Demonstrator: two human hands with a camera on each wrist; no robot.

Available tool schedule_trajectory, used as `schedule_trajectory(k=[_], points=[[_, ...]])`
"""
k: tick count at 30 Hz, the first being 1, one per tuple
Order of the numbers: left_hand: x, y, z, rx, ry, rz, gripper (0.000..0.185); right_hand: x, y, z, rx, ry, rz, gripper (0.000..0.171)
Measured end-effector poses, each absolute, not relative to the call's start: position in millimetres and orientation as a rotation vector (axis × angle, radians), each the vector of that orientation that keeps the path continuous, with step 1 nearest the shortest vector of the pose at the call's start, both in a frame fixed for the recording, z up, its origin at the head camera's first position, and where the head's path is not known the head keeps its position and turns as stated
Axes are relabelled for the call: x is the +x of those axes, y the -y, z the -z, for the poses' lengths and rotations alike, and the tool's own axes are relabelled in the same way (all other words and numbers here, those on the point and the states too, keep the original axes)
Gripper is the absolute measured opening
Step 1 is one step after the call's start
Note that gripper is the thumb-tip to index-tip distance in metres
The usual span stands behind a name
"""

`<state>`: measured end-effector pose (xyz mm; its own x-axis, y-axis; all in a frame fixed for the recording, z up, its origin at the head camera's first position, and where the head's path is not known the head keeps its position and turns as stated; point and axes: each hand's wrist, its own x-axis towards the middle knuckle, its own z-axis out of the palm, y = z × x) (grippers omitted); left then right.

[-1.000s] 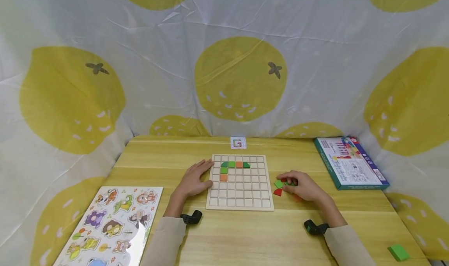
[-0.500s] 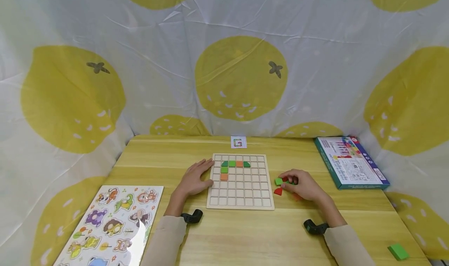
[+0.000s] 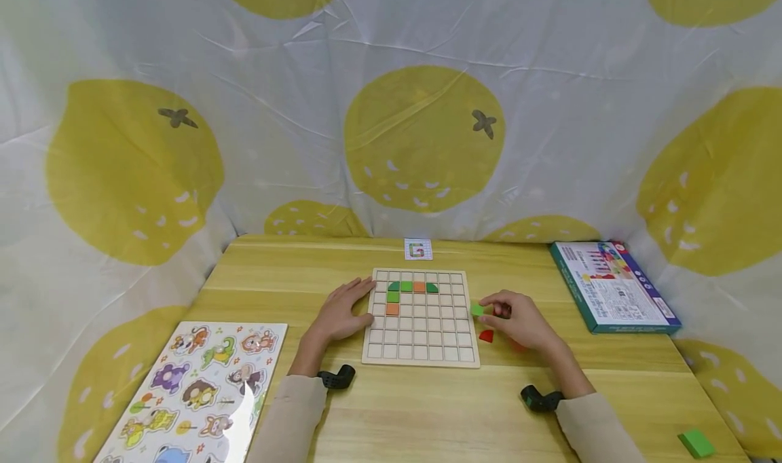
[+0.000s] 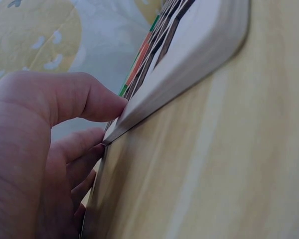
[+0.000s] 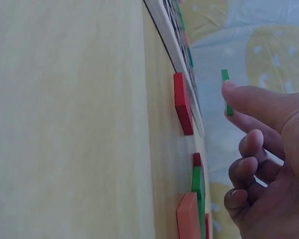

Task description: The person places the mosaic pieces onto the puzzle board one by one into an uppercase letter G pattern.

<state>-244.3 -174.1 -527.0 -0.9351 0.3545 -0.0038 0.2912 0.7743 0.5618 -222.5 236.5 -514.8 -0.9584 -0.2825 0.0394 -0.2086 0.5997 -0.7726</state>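
Note:
My right hand (image 3: 527,322) pinches a small green square tile (image 3: 476,310) between thumb and forefinger, just off the board's right edge. In the right wrist view this tile (image 5: 225,75) is held clear above the table. The wooden grid board (image 3: 421,349) lies flat in the middle, with green and orange tiles (image 3: 419,287) in a row near its top and down its left side. My left hand (image 3: 338,315) rests at the board's left edge, fingers stretched out, thumb (image 4: 107,104) against the side.
A red quarter-round tile (image 3: 486,336) lies by the board; an orange tile (image 5: 188,216) and several others sit under the right hand. A pattern card (image 3: 418,249) stands behind the board. Around it are a box (image 3: 613,286), an animal puzzle (image 3: 201,388) and a green block (image 3: 696,443).
My right hand has picked up the green square tile from the loose tiles and moved it slightly left toward the board. The left hand stays at the board's edge.

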Motion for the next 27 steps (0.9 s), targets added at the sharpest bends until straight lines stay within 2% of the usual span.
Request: schedule_trajectory(k=[14, 27], points=[[-245.6, 173.3, 528.7, 0.514, -2.856, -0.874, 0.079, -226.7, -190.2, 500.6, -0.498, -2.686, 1.338, 0.022], [-244.9, 173.3, 528.2, 0.511, -2.856, -0.876, 0.079, -233.0, -144.5, 513.3, -0.673, -2.677, 1.320, 0.021]])
